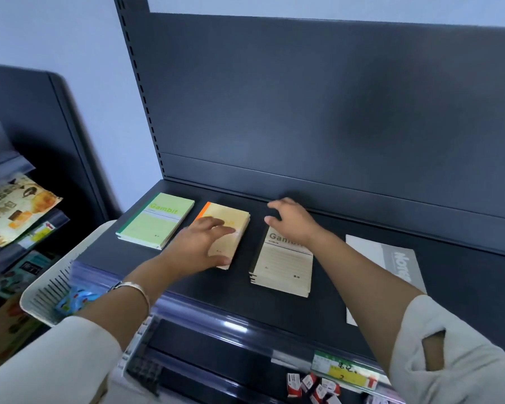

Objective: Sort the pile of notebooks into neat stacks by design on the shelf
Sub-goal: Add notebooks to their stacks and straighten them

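On the far left a neighbouring rack holds a glossy snack bag (15,208), and a white slatted plastic basket (45,290) sits against the end of the dark matte metal shelf (201,290).

The sorted notebooks lie flat in a row along this shelf, one design per stack with gaps between them, which suggests the sorting is well along. First comes the green stack (155,223): thin rectangular softcovers with a darker green spine, their edges roughly square and nobody touching them.

Just to its right is the orange-spined stack (231,212), with pale yellow paper covers and slightly fanned edges. The left hand (200,246) lies spread on top, fingers fairly straight across the cover and thumb at the near corner. It grips nothing and is probably pressing and nudging the books into line.

Next is the beige stack (286,266), with kraft-like covers, ruled lines and a dark spine, its lower layers a little stepped. The right hand (292,220) is over its far end, fingers loosely open and reaching past the top edge, apparently to square it up; whether they touch the cover cannot be told.

Well apart on the right lies a larger grey notebook (388,258), single, smooth and flat
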{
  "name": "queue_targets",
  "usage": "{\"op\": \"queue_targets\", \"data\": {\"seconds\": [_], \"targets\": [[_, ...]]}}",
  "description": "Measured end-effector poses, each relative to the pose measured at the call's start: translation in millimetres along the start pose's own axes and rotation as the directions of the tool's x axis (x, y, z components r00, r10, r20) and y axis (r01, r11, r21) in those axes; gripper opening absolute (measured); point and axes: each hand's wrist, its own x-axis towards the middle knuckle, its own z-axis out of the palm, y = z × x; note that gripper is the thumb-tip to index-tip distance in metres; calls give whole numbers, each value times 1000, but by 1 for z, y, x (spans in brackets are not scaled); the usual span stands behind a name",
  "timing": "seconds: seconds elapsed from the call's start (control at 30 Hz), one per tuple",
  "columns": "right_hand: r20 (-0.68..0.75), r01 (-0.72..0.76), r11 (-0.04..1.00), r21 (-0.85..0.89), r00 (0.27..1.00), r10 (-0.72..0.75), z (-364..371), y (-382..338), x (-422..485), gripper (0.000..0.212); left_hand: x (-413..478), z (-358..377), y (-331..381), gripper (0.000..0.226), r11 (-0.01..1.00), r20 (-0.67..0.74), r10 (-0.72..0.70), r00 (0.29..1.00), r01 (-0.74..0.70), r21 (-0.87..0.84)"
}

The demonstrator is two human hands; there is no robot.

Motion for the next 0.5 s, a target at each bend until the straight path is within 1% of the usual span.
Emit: {"op": "queue_targets", "data": {"seconds": [0.03, 0.1, 0.2, 0.27, 0.37, 0.5], "targets": [[23, 6, 1000, -6, 1000, -5, 1, -7, 5, 49, -1, 0, -10, 74, 998, 50, -15, 999, 12, 57], [72, 2, 1000, -20, 997, 0, 4, -21, 17, 50, 0, 0, -26, 87, 994, 155, -31, 987, 14, 113], [150, -34, 999, -36, 988, 39, 15, -44, 40, 55, 6, 0, -44, 94, 986, 253, 7, 967, -49, 158], [202, -65, 996, -58, 976, 76, 27, -59, 54, 58, 10, 2, -56, 92, 979, 258, 72, 963, -118, 164], [240, -111, 987, -119, 961, 137, 39, -70, 67, 55, 19, 3, -67, 87, 979, 193, 150, 970, -173, 105], [215, -144, 982, -123, 962, 168, 46, -70, 77, 53, 28, 2, -73, 89, 967, 194, 240, 951, -252, 41]]}}
